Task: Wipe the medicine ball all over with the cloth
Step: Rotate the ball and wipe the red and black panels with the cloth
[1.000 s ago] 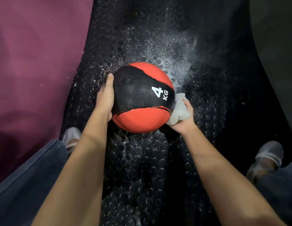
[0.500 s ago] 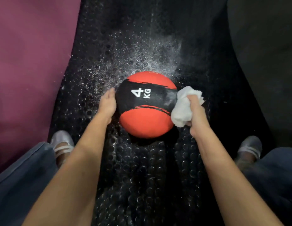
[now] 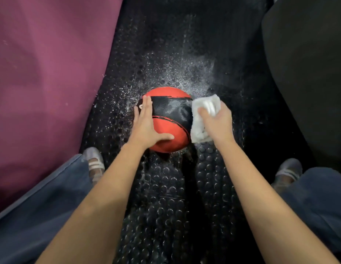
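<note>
The red medicine ball [image 3: 170,119] with a black band sits on the black studded rubber mat [image 3: 165,187] between my feet. My left hand [image 3: 144,126] lies flat on the ball's left and near side, fingers straight, thumb spread across the lower red part. My right hand [image 3: 217,122] grips a bunched white cloth [image 3: 201,119] and presses it against the ball's right side. The "4 KG" print is mostly hidden under my left hand.
White powdery specks [image 3: 175,77] are scattered on the mat beyond the ball. A maroon mat [image 3: 47,73] lies to the left and a dark padded surface [image 3: 308,73] to the right. My shoes [image 3: 93,161] [image 3: 287,172] and blue trouser legs flank the ball.
The ball has turned to the left, carrying the "4 KG" print under my left hand. My left hand moved from the ball's side onto its top and front. The cloth stays at the right side.
</note>
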{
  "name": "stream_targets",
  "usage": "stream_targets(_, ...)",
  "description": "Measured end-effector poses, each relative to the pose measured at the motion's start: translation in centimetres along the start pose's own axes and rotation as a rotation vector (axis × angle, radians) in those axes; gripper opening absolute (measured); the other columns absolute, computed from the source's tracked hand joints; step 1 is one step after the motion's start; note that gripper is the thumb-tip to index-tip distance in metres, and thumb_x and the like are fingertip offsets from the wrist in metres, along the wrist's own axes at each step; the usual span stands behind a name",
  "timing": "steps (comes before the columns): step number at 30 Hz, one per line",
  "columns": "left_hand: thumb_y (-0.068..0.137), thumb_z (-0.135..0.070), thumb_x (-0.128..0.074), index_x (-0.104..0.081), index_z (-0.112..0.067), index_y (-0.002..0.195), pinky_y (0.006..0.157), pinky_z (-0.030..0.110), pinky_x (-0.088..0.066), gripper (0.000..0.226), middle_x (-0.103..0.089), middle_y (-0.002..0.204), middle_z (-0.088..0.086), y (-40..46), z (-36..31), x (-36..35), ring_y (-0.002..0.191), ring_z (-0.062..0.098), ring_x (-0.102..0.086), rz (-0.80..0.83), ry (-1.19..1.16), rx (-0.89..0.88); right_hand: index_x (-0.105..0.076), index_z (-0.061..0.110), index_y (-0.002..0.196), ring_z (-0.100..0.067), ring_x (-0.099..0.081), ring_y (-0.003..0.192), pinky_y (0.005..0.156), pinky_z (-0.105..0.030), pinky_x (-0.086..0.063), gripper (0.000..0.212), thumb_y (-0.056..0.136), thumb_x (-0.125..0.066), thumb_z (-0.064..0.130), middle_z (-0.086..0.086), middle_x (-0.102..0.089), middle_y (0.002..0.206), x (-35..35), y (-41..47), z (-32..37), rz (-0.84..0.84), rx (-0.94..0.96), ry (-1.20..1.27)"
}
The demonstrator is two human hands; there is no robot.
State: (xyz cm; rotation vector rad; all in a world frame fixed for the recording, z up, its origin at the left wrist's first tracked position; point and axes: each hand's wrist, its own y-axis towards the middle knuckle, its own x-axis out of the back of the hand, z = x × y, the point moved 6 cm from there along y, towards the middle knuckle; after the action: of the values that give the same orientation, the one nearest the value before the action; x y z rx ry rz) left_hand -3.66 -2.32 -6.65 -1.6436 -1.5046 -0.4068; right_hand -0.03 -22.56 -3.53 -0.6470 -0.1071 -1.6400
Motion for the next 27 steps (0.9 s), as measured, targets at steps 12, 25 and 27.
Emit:
stream_targets(12,0.06,-0.043,-0.089,0.007,-0.027,0.155,0.119,0.055,-0.008,0.135,0.011,0.162,0.0,0.4,-1.4,-1.4,0.148,0.036,0.01,-0.03,0.014,0.149,-0.054,0.006,0.103,-0.032,-0.056,0.099,0.071,-0.033,-0.036,0.018,0.087,-0.055,0.014,-0.011,-0.06,0.106,-4.5,-0.3,4.9,0.146,0.483,-0.701)
stream_targets(25,0.062,-0.044,-0.088,0.009,-0.032,0.154,0.116,0.063,-0.012,0.134,0.017,0.161,-0.007,-0.2,-2.6,-2.5,0.147,0.038,0.013,-0.027,0.065,0.14,-0.054,0.004,0.104,-0.033,-0.053,0.1,0.076,-0.038,-0.042,0.024,0.081,-0.049,-0.002,-0.013,-0.056,0.109,-3.9,-1.3,4.2,0.22,0.589,-0.789)
stream_targets(27,0.062,-0.045,-0.087,0.009,-0.032,0.154,0.113,0.064,-0.013,0.133,0.019,0.161,-0.007,-0.6,-3.0,-2.9,0.147,0.038,0.014,-0.035,0.076,0.132,-0.054,0.005,0.104,-0.032,-0.053,0.101,0.076,-0.038,-0.041,0.023,0.082,-0.051,0.0,-0.012,-0.056,0.11,-3.7,0.0,4.4,0.219,0.578,-0.821)
